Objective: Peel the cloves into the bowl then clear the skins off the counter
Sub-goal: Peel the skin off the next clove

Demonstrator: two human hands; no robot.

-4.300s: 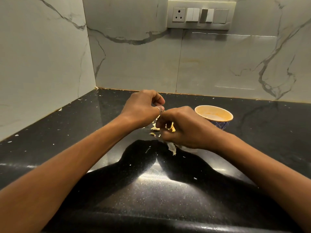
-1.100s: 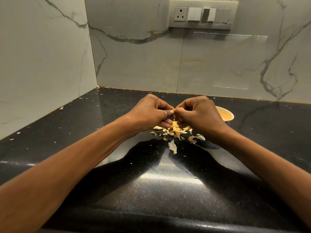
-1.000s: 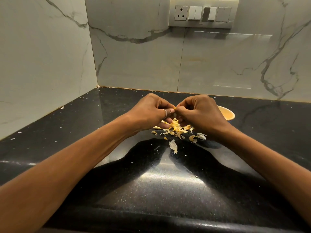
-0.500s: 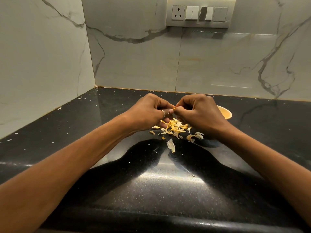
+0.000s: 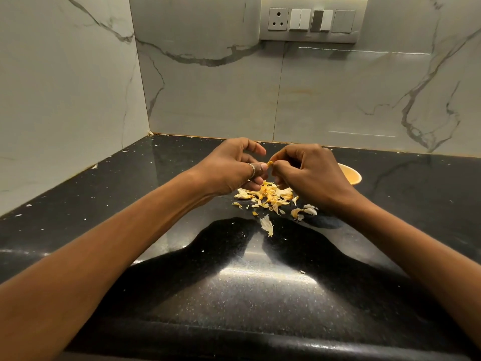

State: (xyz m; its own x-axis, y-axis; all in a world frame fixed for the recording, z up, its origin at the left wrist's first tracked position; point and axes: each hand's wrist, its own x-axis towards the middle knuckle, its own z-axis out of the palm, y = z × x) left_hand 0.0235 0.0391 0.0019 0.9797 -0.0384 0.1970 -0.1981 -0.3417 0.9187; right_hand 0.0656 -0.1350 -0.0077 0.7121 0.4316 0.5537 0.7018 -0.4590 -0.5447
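Both hands meet above a pile of pale yellow garlic skins (image 5: 270, 198) on the black counter (image 5: 234, 282). My left hand (image 5: 231, 169), a ring on one finger, and my right hand (image 5: 307, 173) pinch a small clove (image 5: 270, 164) between their fingertips; only its yellowish tip shows. The orange bowl (image 5: 351, 174) stands just behind my right hand, mostly hidden by it. One larger skin (image 5: 267, 225) lies nearer to me, apart from the pile.
Marble walls close the counter at the left and the back, forming a corner (image 5: 149, 132). A switch panel (image 5: 312, 20) sits high on the back wall. Small white flecks dot the counter at the left.
Over the last second the hands stay together over the pile; my left index finger has lifted and spread a little. Four seconds ago the hands were lower and the bowl was in full view.
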